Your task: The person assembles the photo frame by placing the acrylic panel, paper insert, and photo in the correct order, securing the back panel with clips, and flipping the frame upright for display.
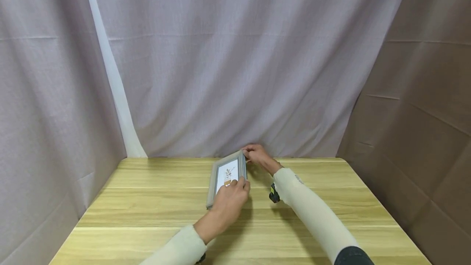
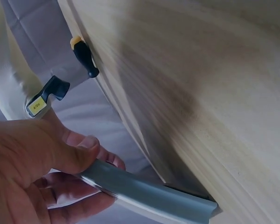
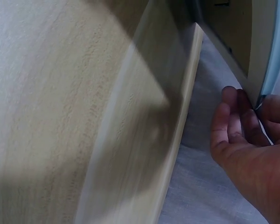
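A grey picture frame (image 1: 225,175) with a small plant print stands tilted on the wooden table (image 1: 147,207), near its far edge. My left hand (image 1: 229,203) grips the frame's lower right edge. In the left wrist view its thumb (image 2: 77,156) lies over the grey moulding (image 2: 149,193), with the fingers behind it. My right hand (image 1: 257,156) pinches the frame's top right corner. In the right wrist view its fingertips (image 3: 238,112) sit against the brown back and pale blue-grey edge (image 3: 270,70) of the frame.
Pale curtains (image 1: 235,72) close the table in at the back and both sides. A black and yellow device (image 1: 274,193) sits at my right wrist, and a black and yellow clip (image 2: 84,56) shows at the table's edge.
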